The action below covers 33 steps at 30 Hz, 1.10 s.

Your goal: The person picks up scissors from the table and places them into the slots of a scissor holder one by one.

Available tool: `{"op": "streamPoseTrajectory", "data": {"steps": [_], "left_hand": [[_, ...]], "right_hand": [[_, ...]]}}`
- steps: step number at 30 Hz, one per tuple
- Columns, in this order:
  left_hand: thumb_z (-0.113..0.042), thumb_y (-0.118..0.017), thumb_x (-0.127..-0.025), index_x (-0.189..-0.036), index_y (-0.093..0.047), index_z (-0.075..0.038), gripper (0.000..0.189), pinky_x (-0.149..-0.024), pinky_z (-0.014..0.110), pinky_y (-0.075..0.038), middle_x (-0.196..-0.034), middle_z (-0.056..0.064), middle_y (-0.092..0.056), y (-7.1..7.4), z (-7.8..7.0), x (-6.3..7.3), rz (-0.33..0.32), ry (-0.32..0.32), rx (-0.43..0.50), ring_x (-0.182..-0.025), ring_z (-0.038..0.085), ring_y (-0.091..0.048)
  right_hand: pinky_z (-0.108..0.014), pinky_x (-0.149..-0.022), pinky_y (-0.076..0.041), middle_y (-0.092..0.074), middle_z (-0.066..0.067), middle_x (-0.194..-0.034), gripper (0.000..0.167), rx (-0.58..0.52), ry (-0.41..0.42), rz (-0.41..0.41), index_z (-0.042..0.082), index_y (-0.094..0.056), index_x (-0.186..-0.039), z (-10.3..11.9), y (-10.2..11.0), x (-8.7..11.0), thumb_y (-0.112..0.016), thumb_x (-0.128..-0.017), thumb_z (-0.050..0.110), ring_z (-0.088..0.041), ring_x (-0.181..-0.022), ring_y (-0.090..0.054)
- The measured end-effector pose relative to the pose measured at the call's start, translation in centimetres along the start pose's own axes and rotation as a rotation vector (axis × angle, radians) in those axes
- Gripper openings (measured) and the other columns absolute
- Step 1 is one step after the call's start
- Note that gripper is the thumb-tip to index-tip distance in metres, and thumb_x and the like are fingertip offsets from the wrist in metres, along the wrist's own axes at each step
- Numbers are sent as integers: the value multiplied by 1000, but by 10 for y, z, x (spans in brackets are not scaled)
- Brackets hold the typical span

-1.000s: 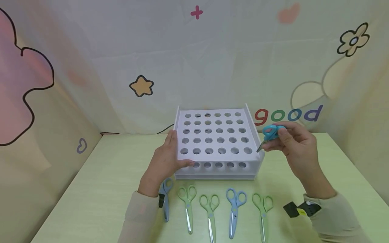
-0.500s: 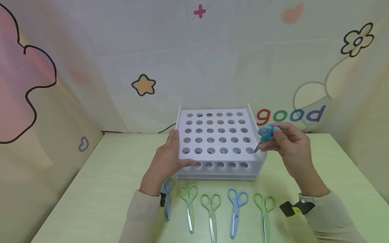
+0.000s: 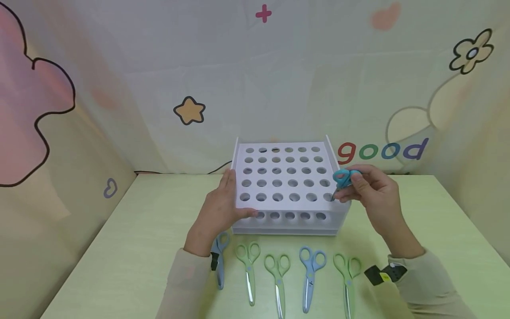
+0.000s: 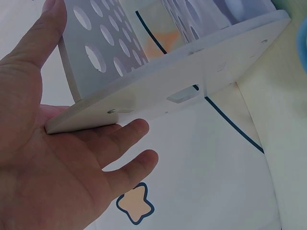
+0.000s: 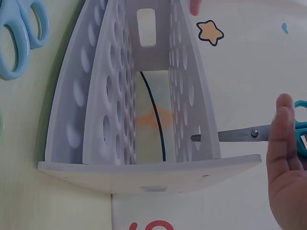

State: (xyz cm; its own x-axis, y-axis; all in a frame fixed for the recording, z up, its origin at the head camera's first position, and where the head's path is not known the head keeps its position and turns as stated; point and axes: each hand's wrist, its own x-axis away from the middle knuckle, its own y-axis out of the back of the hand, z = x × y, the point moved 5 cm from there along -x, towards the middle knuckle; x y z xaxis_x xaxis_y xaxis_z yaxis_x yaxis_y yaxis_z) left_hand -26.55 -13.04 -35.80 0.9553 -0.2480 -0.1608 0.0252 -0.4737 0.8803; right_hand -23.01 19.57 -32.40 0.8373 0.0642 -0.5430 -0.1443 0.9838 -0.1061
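Observation:
A white rack (image 3: 295, 206) with rows of round holes stands on the table. My left hand (image 3: 218, 204) holds its left side, thumb across the front and fingers along the side wall (image 4: 158, 91). Over the rack's front right corner, my right hand (image 3: 376, 199) pinches turquoise-handled scissors (image 3: 343, 178) by the handles, blades pointing down. In the right wrist view, the metal blade (image 5: 235, 135) has its tip inside a hole of the upper plate. That hole is at the right end of the front row.
In front of the rack lie several scissors: green pairs (image 3: 249, 274) and blue pairs (image 3: 308, 283), handles toward the rack. My left wrist partly covers the leftmost blue pair (image 3: 220, 270). Behind hangs a printed cloth (image 3: 279, 79); a thin dark cable (image 3: 219, 167) runs along the table's back.
My right hand has moved left and slightly down with the scissors, bringing the tip from beside the rack's right edge into the front-right hole. My left hand stays on the rack.

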Motion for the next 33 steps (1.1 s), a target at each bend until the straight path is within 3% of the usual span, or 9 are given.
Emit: {"op": "streamPoseTrajectory", "data": {"steps": [5, 11, 15, 20, 24, 29, 33], "left_hand": [[-44, -90, -75, -159, -12, 4, 125, -79, 40, -50, -167, 17, -14, 0, 0, 0, -4, 2, 2, -86, 29, -57], [-44, -90, -75, -159, -12, 4, 125, -79, 39, -50, -167, 17, -14, 1, -1, 0, -5, 0, -3, -85, 29, -57], [-44, -90, -75, -159, -11, 4, 125, -80, 40, -50, -167, 17, -14, 0, -1, 0, -1, 3, -9, -87, 29, -57], [-46, -89, -75, -160, -11, 4, 125, -81, 40, -50, -167, 17, -13, 0, -1, 0, 5, 5, -13, -88, 29, -58], [-46, -89, -76, -160, -10, 4, 125, -78, 39, -50, -167, 17, -13, 1, -1, 0, 8, 2, -16, -83, 28, -57], [-47, -88, -76, -159, -10, 4, 125, -76, 38, -49, -167, 18, -13, 2, -2, 1, 12, 4, -21, -80, 27, -56], [-48, -88, -76, -159, -10, 4, 125, -76, 38, -49, -167, 18, -12, 2, -2, 1, 15, 6, -24, -80, 27, -57]], "right_hand": [[-22, -42, -40, -74, -4, -96, 19, 110, -39, -59, -7, -66, -115, -1, 3, 1, -57, -103, 5, -17, -45, -52], [-26, -36, -31, -74, 0, -88, 19, 296, -86, -112, -4, -70, -114, -1, 7, 4, -61, -101, 6, -16, -39, -40], [-27, -37, -32, -72, 3, -86, 20, 453, -97, -93, -3, -70, -116, -2, 9, 7, -64, -100, 9, -15, -40, -40], [-27, -36, -32, -71, 5, -85, 24, 562, -133, -71, -2, -70, -119, -4, 11, 12, -67, -99, 11, -16, -39, -40], [-25, -40, -34, -73, -3, -85, 24, 645, -147, -85, -1, -72, -117, -4, 9, 16, -70, -97, 11, -13, -45, -44], [-19, -53, -43, -75, -16, -94, 23, 785, -99, -85, -1, -74, -115, -3, 2, 19, -73, -95, 9, -5, -67, -59], [-17, -50, -42, -75, -16, -93, 24, 870, -18, -64, 0, -74, -116, -1, -1, 21, -73, -93, 4, -7, -62, -57]]}}
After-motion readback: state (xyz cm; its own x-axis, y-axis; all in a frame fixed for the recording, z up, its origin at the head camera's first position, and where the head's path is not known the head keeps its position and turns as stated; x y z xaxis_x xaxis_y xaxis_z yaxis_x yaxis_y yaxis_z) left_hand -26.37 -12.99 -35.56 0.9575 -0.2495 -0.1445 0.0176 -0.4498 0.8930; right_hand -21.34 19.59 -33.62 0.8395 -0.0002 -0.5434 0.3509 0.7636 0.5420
